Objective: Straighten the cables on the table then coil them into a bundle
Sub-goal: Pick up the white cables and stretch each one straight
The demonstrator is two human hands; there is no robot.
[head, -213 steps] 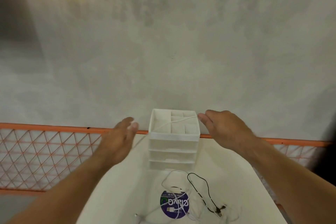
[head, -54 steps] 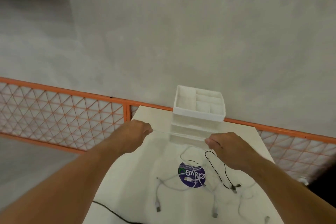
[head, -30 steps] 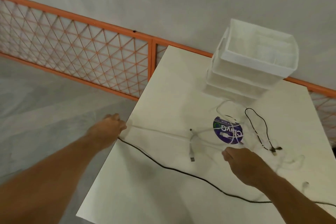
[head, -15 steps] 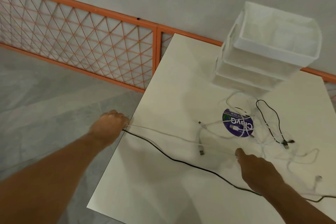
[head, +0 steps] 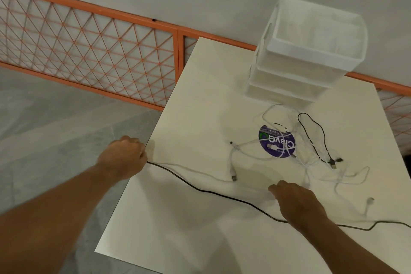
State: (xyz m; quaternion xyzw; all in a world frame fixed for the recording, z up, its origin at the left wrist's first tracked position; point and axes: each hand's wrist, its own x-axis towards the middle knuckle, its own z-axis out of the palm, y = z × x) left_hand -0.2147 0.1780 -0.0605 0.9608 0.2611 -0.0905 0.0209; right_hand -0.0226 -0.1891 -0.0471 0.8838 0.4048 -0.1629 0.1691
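My left hand (head: 123, 158) pinches two ends at the bench (head: 200, 95) edge: one long black cable (head: 213, 193), one white cable (head: 195, 170). My right hand (head: 298, 203) rests mid-bench, its grip unclear. Beyond: a white tangle (head: 311, 162) and one drawer stack (head: 300, 69).

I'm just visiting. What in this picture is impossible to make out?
Head view only:
Left hand: black cable runs into its curled fingers; knuckles hide whether the white cable is gripped too.
Right hand: its own back hides the fingertips, so any touch on a cable is unclear.
Black cable's far end: cut off by the right edge.
Tangle of white cables: too thin and pale to count.
Drawer unit: blurred; tray contents unreadable.
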